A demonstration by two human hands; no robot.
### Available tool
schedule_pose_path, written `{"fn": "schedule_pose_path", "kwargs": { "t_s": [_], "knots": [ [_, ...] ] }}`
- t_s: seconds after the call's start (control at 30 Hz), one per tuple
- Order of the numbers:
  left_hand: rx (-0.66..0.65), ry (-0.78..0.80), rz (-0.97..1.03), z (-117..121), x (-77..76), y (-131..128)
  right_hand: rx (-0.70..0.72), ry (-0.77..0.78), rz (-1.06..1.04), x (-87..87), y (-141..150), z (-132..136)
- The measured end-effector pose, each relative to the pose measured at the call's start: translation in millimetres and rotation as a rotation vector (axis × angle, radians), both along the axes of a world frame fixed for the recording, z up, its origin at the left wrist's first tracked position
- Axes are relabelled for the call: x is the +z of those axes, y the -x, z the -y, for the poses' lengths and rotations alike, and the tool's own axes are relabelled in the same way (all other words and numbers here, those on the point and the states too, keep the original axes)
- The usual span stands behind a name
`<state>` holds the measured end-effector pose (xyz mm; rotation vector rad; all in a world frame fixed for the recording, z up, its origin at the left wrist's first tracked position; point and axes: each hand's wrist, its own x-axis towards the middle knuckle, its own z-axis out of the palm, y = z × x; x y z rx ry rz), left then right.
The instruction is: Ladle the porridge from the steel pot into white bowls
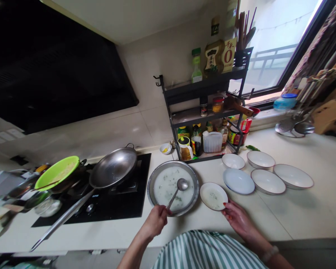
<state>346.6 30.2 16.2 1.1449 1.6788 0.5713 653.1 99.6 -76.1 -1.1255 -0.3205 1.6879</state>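
Note:
My left hand (156,221) is closed around the handle of a metal ladle (182,184), whose bowl rests over the white soup in a wide metal basin (196,194). Green bits float in the soup (168,183). Just right of the basin, my right hand (236,216) grips the rim of a small white bowl (204,192) between thumb and fingers. Some of the same white liquid with green bits lies in that bowl.
Several white bowls (268,182) stand on the counter at right. A wok (114,168) sits on the black stove (134,209), its long handle reaching past the front. Behind the basin is a black spice rack (196,89). A green colander (72,164) stands far left.

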Motion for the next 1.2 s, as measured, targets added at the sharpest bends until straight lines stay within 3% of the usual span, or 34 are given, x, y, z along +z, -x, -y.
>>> {"fn": "schedule_pose_path", "kwargs": {
  "t_s": [0.1,0.2,0.37,0.5,0.7,1.2],
  "knots": [
    [-0.048,-0.086,-0.189,2.2,-9.3,6.4,0.003,0.006,-0.005,-0.6,-1.0,0.0],
    [-0.06,-0.073,-0.21,4.4,-14.6,7.7,0.025,-0.004,0.009,-3.2,-2.3,0.2],
    [0.053,0.113,0.08,5.3,-10.9,6.9,0.049,-0.061,0.077,-8.7,-4.0,-0.6],
    [0.172,0.153,0.332,4.7,-4.8,9.7,0.044,-0.064,0.085,-9.5,-4.5,-1.1],
    [0.244,0.178,0.434,4.7,0.9,12.8,0.032,-0.055,0.073,-5.1,-2.8,0.0],
    [0.286,0.255,0.62,3.3,11.0,12.6,0.035,-0.047,0.07,-3.4,0.0,0.8]
  ]
}}
